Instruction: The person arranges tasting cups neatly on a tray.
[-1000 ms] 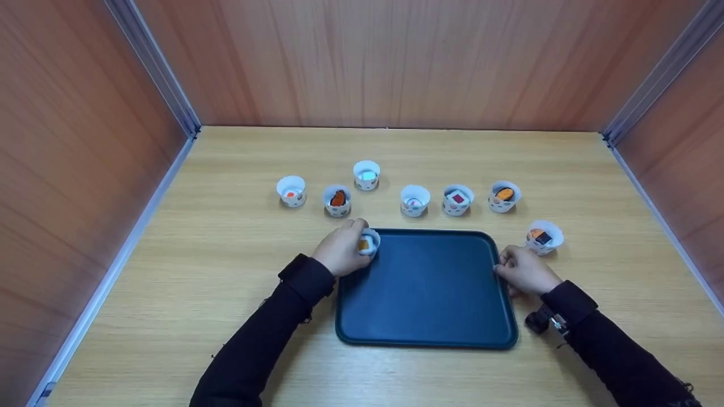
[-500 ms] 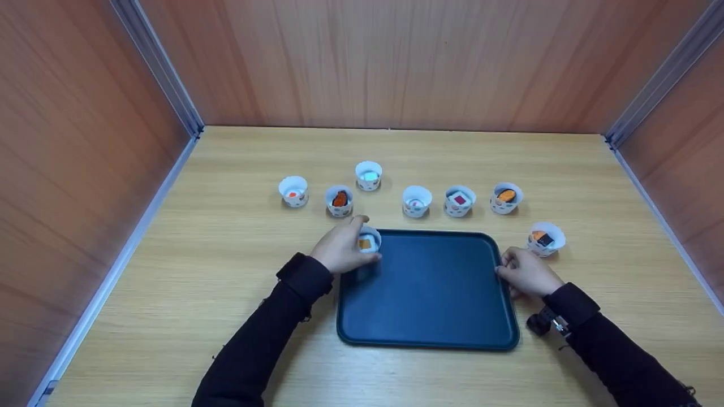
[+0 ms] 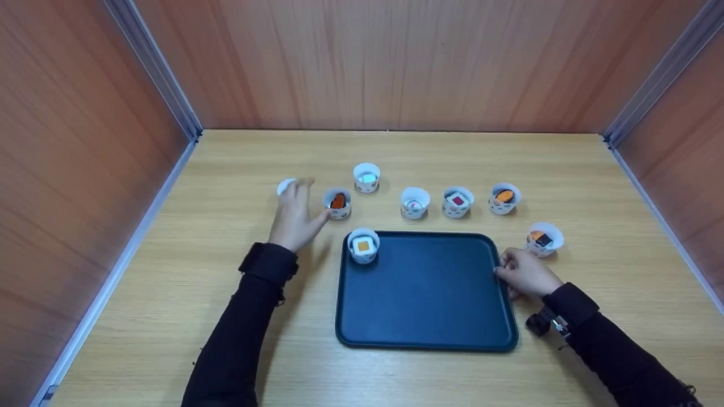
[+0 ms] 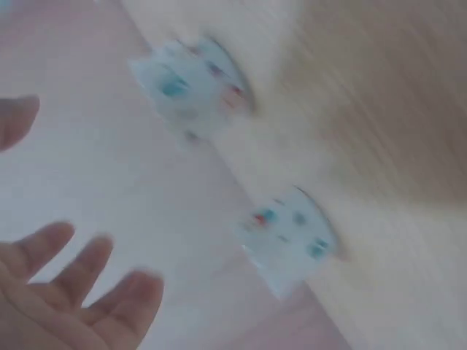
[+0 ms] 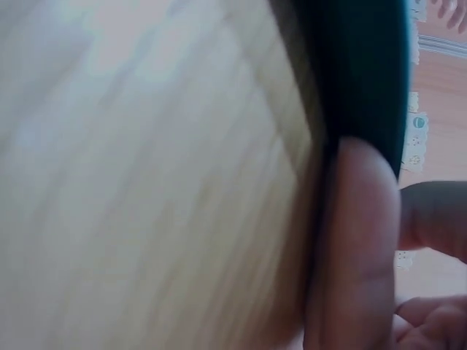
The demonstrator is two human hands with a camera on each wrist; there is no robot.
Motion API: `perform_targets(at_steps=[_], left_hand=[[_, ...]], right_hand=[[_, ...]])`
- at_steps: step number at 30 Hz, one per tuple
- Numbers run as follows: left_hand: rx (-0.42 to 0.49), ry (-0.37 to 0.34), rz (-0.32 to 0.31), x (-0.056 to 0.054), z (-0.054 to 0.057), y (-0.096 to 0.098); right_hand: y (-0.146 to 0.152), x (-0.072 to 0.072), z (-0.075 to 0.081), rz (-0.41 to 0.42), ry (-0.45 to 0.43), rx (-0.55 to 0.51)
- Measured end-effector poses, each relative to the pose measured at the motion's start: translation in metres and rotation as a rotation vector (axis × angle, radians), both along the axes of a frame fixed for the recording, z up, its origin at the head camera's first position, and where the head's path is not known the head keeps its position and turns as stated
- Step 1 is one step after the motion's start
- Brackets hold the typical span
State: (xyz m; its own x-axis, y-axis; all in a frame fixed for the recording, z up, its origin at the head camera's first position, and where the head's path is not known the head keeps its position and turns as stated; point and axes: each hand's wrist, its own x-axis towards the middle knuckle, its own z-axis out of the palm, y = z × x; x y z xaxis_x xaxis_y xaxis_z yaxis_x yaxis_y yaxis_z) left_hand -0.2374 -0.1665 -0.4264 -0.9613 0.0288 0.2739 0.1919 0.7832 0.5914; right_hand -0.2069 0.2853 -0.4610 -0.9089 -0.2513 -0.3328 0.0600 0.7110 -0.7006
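On the far left corner of the dark tray [image 3: 427,305] stands a patterned paper cup [image 3: 363,246] holding a white square piece with an orange centre. My left hand [image 3: 296,217], its fingers spread, is over the table in front of the leftmost paper cup [image 3: 285,185] and covers most of it. Beside its thumb is a paper cup with a reddish-brown piece [image 3: 337,212]. Loosely spread fingers [image 4: 80,292] show in the blurred left wrist view, apart from two cups. My right hand [image 3: 527,271] grips the tray's right rim; a finger [image 5: 361,240] lies along that rim.
Farther back stands a cup with a pale green piece [image 3: 367,178]. A row of more cups [image 3: 414,203] lies behind the tray, and one cup [image 3: 544,239] stands just beyond my right hand. Wooden panels [image 3: 384,62] enclose the table [image 3: 226,169].
My left hand has let go of the cup with the white square piece, which now stands on the tray, and has moved left and away toward the leftmost cup. The right hand stays put.
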Motion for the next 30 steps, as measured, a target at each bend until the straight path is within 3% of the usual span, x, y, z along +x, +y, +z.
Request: perform_targets(at_steps=[5, 11, 25, 30], left_hand=[[0.052, -0.056, 0.106, -0.015, -0.008, -0.022], [0.164, -0.151, 0.187, -0.03, -0.016, -0.04], [0.3, -0.31, 0.207, -0.057, -0.029, -0.053], [0.26, -0.34, 0.201, -0.064, -0.031, -0.05]], right_hand=[[-0.001, 0.0, 0.001, 0.006, -0.002, 0.018], [0.0, -0.001, 0.0, 0.019, 0.009, 0.03], [-0.002, -0.002, 0.0, 0.026, -0.004, 0.027], [0.001, -0.002, 0.0, 0.022, 0.004, 0.03]])
